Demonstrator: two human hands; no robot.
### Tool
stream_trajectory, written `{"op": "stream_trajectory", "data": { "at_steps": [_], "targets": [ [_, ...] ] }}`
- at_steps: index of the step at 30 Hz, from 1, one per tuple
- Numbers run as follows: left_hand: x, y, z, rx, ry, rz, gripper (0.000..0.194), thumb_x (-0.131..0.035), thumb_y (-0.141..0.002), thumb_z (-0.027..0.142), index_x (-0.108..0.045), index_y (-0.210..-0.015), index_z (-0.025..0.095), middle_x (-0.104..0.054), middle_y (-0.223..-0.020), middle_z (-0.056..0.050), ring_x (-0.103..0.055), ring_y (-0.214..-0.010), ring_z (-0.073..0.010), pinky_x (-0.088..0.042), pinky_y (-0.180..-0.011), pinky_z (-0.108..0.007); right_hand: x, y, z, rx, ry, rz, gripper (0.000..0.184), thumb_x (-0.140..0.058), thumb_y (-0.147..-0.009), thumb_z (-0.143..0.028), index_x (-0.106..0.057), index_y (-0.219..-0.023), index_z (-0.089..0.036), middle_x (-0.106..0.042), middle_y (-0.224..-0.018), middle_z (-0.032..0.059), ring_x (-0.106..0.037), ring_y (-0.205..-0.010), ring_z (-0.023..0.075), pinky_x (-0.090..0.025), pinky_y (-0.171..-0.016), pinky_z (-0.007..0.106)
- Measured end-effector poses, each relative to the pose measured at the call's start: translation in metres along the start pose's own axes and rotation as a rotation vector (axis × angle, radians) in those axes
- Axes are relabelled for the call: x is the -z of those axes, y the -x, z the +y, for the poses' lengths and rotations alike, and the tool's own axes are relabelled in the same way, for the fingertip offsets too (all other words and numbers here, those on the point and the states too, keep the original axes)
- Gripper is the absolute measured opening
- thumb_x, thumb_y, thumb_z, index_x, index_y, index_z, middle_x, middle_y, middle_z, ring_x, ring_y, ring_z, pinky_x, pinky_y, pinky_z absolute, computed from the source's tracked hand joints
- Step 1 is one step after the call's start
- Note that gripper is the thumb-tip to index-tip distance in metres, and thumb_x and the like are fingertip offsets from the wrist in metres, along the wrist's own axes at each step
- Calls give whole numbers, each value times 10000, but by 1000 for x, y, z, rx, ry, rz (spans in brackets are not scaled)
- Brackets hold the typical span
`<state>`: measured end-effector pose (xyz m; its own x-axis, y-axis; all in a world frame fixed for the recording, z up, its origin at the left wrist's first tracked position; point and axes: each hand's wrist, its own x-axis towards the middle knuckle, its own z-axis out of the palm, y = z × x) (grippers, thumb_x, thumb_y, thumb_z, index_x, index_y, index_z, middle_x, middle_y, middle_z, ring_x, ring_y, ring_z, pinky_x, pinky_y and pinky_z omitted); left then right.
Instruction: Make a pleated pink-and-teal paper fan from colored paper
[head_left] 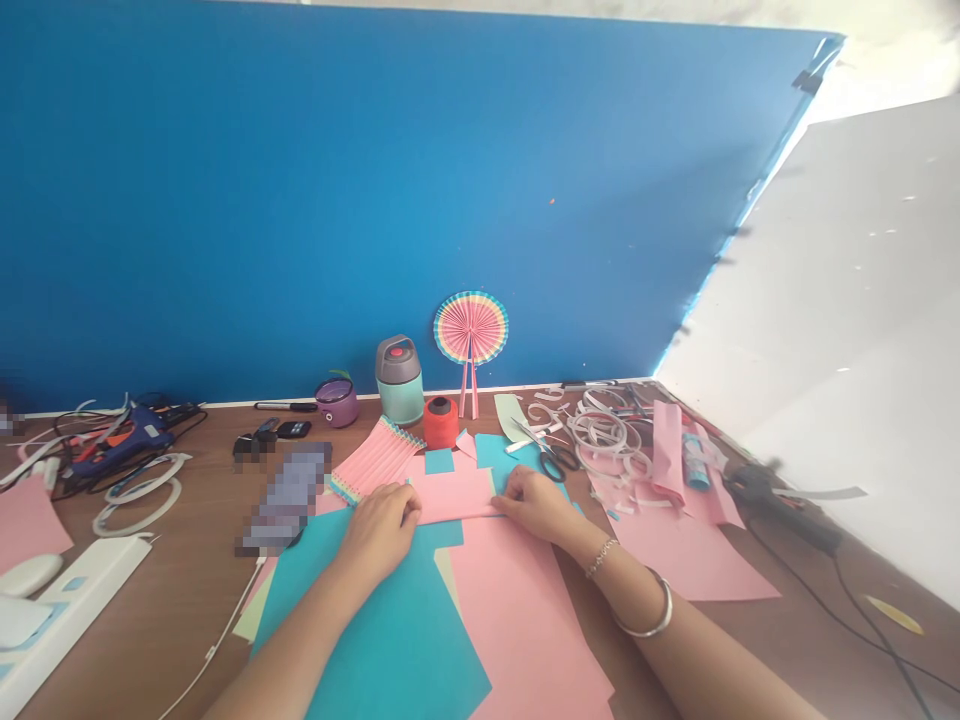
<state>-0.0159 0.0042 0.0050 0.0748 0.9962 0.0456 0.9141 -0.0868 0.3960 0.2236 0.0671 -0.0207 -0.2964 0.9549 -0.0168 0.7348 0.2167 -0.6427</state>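
A folded strip of pink paper [454,497] with teal and yellow bands at its ends lies crosswise in front of me. At its left end, my left hand [384,525] is closed, fingertips gripping the edge. My right hand [534,503] pinches the near right corner. Beneath them are a teal sheet [375,630] and a large pink sheet [525,630]. Just beyond my left hand rests a pleated pink paper piece [381,458] with teal and yellow edges. Scissors [551,455] with dark handles lie past my right hand.
A round pleated paper fan [471,328] leans on the blue panel, beside a teal food jar [400,382] and a red container [441,424]. Curled white strips [604,430] clutter the right. Glue guns [127,440] [780,510], a phone [289,495] and a power strip [71,620] lie around.
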Motion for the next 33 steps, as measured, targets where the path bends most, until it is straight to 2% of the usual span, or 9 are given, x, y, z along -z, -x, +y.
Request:
{"op": "stream_trajectory", "data": {
  "at_steps": [9, 12, 16, 19, 24, 26, 29, 31, 33],
  "targets": [
    [-6, -1, -2, -45, -55, 4, 168, -448, -818, 122, -589, -834, 211, -622, -898, -35, -548, -922, -214, -390, -788, -342, 0, 1, -1, 24, 7, -19, 215, -566, -719, -299, -502, -563, -166, -568, -806, 20, -527, -643, 125, -363, -568, 233],
    [-9, 0, -3, -168, -117, 31, 335, -402, -817, 52, -605, -1005, 242, -591, -960, -43, -520, -963, -212, -390, -798, -346, 1, 2, -2, 32, 13, -9, 213, -566, -722, -288, -495, -562, -167, -570, -806, 19, -522, -632, 120, -360, -564, 231],
    [-14, 1, -3, -379, -206, 52, 654, -351, -766, -73, -534, -1213, 368, -525, -1102, -40, -474, -1038, -195, -392, -833, -335, 0, 3, -3, 43, 33, -1, 215, -558, -736, -286, -496, -569, -167, -571, -802, 17, -515, -617, 115, -351, -561, 233],
    [-18, 2, -3, -477, -254, 57, 644, -371, -796, -65, -534, -1214, 398, -501, -1159, -35, -443, -1087, -199, -386, -872, -347, 0, 3, -3, 62, 62, -2, 216, -555, -752, -288, -509, -579, -166, -573, -802, 18, -505, -609, 111, -335, -551, 233],
    [-20, 3, -2, -492, -286, 50, 557, -408, -845, -20, -561, -1182, 395, -514, -1148, -27, -439, -1079, -203, -387, -852, -344, 1, 9, -10, 93, 198, 25, 203, -547, -794, -257, -542, -613, -164, -574, -814, 23, -487, -608, 108, -327, -568, 239],
    [-19, 2, -1, -488, -273, 43, 535, -419, -856, -4, -569, -1171, 402, -521, -1132, -22, -439, -1074, -201, -381, -847, -338, -2, 14, -15, 199, 322, 115, 103, -524, -810, -186, -607, -751, -170, -577, -849, 42, -497, -690, 143, -334, -611, 255],
    [-16, 1, 2, -480, -249, 32, 527, -417, -870, 13, -566, -1177, 414, -522, -1115, -21, -439, -1069, -198, -370, -848, -335, -9, 22, -23, 476, 478, 222, 290, -473, -791, -59, -625, -995, -199, -576, -966, 73, -471, -835, 197, -317, -678, 297],
    [-14, 1, 4, -468, -234, 17, 525, -406, -877, 20, -565, -1182, 416, -524, -1104, -26, -442, -1065, -199, -366, -848, -337, -15, 26, -26, 619, 526, 191, 310, -467, -774, -34, -639, -969, -201, -570, -1028, 81, -447, -865, 207, -291, -682, 315],
    [-13, 1, 5, -461, -215, 1, 531, -399, -876, 17, -566, -1185, 415, -528, -1098, -28, -444, -1070, -200, -361, -853, -340, -19, 28, -27, 669, 562, 120, 252, -473, -770, -37, -647, -877, -184, -574, -1020, 81, -432, -857, 205, -266, -666, 323]
  ]
}}
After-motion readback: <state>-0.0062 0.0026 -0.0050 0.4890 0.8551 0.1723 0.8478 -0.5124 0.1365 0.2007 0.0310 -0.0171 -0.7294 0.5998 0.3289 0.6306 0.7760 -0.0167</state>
